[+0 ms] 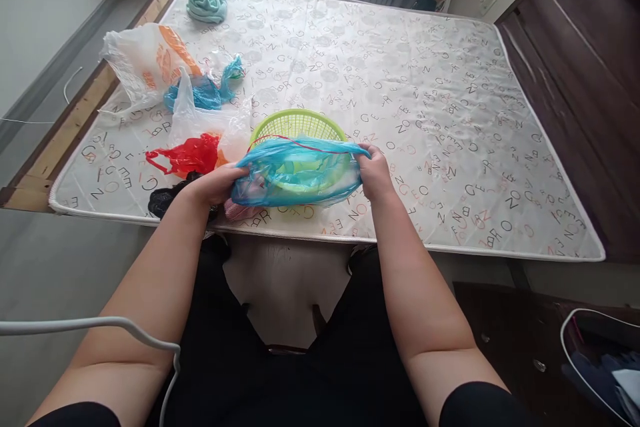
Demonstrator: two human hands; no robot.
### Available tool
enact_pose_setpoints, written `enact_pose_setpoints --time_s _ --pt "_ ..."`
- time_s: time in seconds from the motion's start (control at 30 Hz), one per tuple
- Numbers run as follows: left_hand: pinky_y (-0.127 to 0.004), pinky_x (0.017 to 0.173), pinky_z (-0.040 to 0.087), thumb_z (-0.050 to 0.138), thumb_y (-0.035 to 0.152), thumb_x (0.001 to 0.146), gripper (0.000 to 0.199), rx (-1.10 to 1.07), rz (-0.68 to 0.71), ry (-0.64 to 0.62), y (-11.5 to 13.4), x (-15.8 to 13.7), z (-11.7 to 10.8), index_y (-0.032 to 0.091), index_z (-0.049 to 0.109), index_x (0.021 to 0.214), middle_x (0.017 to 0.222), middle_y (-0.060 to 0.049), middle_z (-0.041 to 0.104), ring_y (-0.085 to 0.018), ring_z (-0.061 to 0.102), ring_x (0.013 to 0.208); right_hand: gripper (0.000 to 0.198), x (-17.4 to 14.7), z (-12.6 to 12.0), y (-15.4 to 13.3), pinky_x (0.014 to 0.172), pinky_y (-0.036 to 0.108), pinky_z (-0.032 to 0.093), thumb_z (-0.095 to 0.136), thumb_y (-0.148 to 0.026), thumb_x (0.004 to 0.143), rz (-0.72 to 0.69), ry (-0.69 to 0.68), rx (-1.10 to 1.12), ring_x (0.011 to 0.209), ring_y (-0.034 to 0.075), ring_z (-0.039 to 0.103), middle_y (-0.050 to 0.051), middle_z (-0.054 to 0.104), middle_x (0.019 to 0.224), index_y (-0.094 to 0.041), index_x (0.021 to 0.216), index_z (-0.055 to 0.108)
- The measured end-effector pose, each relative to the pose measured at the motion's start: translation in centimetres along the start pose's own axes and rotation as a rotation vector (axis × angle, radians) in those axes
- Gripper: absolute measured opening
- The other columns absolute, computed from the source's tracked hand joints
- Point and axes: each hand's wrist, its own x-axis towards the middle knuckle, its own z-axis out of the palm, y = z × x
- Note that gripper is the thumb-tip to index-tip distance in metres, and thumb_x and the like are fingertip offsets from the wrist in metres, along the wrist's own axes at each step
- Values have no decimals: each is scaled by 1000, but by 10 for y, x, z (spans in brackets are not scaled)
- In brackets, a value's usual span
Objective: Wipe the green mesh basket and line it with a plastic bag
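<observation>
Left hand: gripping one end of the blue bag
Right hand: gripping its other end
Blue bag: spread between both hands, overlapping the green basket in view
Red bag: lying on the mattress

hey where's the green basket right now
In the head view, the green basket is on the mattress, right of the red bag, partly behind the blue bag between the left hand and right hand.

Your near blue bag is thin, glossy plastic, the green basket latticed plastic, the far-left towel fluffy cloth, the left rail matt wood.
</observation>
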Motion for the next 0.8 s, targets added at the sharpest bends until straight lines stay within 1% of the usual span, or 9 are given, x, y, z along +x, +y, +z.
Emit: enact_pose_setpoints --time_s 0.07,0.13,0.2,0.27,0.4,0.47,0.57,0.73,0.8 --pt "-38 87 63 84 35 70 51 65 50 6 1 6 5 15 74 116 111 -11 76 -29 73 100 31 0 2 -1 88 34 53 69 -33 83 -57 -19 1 99 20 62 4 69 108 -22 112 67" --pt "-36 90 61 82 38 71 58 82 133 83 0 11 7 17 70 123 115 -10 75 -28 72 104 33 -1 4 -5 97 37 52 66 -28 83 -124 -71 24 109 21 62 4 69 118 -24 115 68" --pt "-36 94 59 80 39 72 60 91 196 153 -3 15 8 17 68 126 118 -9 74 -27 71 107 34 -3 6 -9 100 37 50 66 -25 82 -168 -119 38 112 22 61 4 68 121 -25 116 67" --pt "-35 96 58 78 37 73 58 123 245 218 -7 19 8 17 68 126 118 -9 73 -27 69 109 28 -3 8 -11 97 36 51 66 -26 83 -202 -121 14 106 21 62 4 69 114 -23 110 68" --pt "-32 93 56 71 31 73 52 162 297 339 -11 22 8 17 69 124 113 -8 74 -24 68 105 16 0 8 -8 86 33 51 66 -34 85 -248 29 -118 88 17 60 2 65 92 -20 91 64" --pt "-32 88 57 69 30 72 47 191 275 312 -10 21 8 16 72 117 104 -7 74 -23 68 97 17 2 7 -5 82 31 51 65 -36 85 -223 84 -164 83 16 59 0 62 86 -21 87 60" --pt "-33 82 57 69 33 69 40 263 225 242 -7 17 9 14 73 104 91 -5 72 -23 66 88 16 4 2 -6 75 30 50 65 -35 82 -164 85 -164 80 16 59 -1 62 85 -22 90 58" --pt "-33 83 56 73 40 68 51 277 307 243 -4 15 8 16 68 113 101 -7 72 -24 66 93 27 4 -6 -13 68 32 51 65 -35 81 -120 -78 -154 74 18 60 -1 61 81 -26 106 61" --pt "-32 78 56 72 41 69 42 311 300 231 -5 16 6 16 69 103 93 -6 71 -22 65 87 25 2 -7 -15 69 34 53 64 -37 82 -119 -93 -191 75 19 61 0 63 82 -26 105 63"
